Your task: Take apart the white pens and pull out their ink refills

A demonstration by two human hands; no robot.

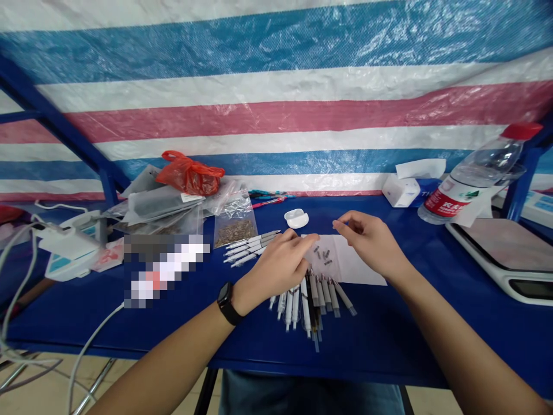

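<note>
My left hand, a black watch on its wrist, reaches over the pen parts with its fingers stretched toward a small clear plastic sheet or bag. A few tiny metal springs lie on it, over white paper. To the right, my right hand hovers above the paper with thumb and forefinger brought together; whatever is between them is too small to make out. Below my left hand lie several white pen barrels and grey grip pieces with clear ends. More white pens lie left of that hand.
A white earbud case sits behind my hands. At left are a zip bag of small parts, stacked plastic bags, a red bag and cables. A bottle, tissue pack and scale stand right.
</note>
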